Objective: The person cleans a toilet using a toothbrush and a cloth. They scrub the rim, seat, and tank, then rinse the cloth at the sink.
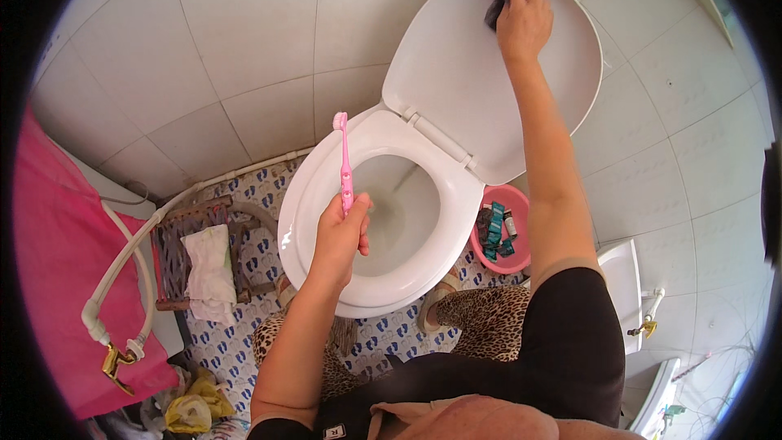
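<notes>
My left hand (343,233) grips a pink toothbrush (346,165) by its handle, bristle head up, above the white toilet seat (305,214) and the open bowl (403,214). Farther off, my right hand (526,18) presses a dark grey cloth (496,1) against the raised toilet lid (455,67), near the lid's far rim. The lid leans back beyond its hinge (440,137). My right fingertips and part of the cloth are hidden behind the hand.
A pink basin (518,260) holding teal packets stands right of the toilet. To the left are a stool (168,256) with a white cloth (209,269), a hose, a brass tap (115,370) and a pink cover (61,293). Plastic bags (192,409) lie lower left. A sink (622,293) juts out at right.
</notes>
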`<state>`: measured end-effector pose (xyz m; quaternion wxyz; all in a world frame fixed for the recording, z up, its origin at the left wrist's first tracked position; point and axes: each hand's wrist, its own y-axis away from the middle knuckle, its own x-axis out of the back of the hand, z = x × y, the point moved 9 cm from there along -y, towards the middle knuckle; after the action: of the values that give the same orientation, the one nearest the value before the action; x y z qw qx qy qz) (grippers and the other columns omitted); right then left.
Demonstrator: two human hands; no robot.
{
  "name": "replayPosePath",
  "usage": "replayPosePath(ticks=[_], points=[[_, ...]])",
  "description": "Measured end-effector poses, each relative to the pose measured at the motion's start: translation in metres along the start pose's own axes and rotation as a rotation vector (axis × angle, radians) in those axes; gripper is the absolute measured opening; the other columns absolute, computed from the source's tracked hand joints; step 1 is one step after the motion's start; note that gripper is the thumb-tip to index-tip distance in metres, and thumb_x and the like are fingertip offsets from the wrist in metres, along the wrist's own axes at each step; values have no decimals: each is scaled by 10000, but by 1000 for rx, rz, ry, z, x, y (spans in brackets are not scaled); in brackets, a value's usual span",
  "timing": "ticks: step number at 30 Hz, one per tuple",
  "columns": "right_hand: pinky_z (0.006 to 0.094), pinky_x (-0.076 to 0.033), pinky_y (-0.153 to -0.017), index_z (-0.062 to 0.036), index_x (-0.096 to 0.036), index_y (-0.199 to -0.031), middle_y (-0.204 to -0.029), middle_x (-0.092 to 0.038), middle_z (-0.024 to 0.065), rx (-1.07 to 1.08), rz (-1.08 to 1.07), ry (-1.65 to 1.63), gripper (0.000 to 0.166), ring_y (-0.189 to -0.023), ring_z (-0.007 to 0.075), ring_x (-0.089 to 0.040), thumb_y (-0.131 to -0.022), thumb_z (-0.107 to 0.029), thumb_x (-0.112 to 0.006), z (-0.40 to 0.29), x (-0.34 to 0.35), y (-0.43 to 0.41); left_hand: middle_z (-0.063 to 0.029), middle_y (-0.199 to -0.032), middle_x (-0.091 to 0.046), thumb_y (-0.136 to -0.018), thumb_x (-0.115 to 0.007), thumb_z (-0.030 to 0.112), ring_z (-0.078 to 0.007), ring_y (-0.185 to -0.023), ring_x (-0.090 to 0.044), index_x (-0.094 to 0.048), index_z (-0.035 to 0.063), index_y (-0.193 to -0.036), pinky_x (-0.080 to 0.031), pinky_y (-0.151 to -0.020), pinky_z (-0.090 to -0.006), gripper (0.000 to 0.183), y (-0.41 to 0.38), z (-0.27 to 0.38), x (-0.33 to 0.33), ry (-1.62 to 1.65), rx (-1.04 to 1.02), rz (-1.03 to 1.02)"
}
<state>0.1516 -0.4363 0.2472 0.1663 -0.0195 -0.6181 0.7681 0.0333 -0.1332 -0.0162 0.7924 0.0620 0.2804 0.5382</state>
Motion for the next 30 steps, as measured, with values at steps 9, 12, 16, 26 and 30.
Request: replayPosePath(ticks=[9,12,16,26,30], points=[[453,-454,-775,-103,-666,-893,-892,-632,105,-180,-77,-530,274,-874,342,-579,-687,62,-590,-85,-65,81,33,-646,-435,-978,-564,287,-70,-481,-401,-550,57,-941,-352,-428,-235,234,-1,-9,-3,-16,22,1],[454,-455,-820,-86,-667,-923,-975,-639,105,42,-543,-663,198,-928,321,-584,-775,3,-571,-107,-95,168,30,-647,-437,-975,-569,292,-72,-480,-401,-549,60,-935,-355,-429,-237,236,-2,-13,-8,-18,23,-20],[390,-407,-988,-140,-671,-1015,-1240,-563,11,507,-710,-475,186,-1139,208,-519,-871,-129,-554,-141,-64,247,27,-649,-443,-967,-578,291,-72,-483,-408,-545,64,-929,-358,-428,-240,233,-8,-16,-11,-46,10,-19],[343,-427,-882,-122,-631,-1048,-1078,-565,0,684,-375,268,259,-1054,178,-531,-796,-137,-571,-21,4,-11,39,-626,-458,-966,-570,295,-75,-446,-406,-566,59,-971,-360,-424,-222,236,-13,-10,-1,-64,-64,11],[340,-439,-822,-116,-629,-925,-961,-562,34,687,-218,286,142,-956,214,-553,-790,-123,-587,36,84,10,31,-636,-446,-966,-571,282,-76,-477,-415,-557,53,-961,-366,-429,-238,230,-11,-4,5,-34,-87,10]])
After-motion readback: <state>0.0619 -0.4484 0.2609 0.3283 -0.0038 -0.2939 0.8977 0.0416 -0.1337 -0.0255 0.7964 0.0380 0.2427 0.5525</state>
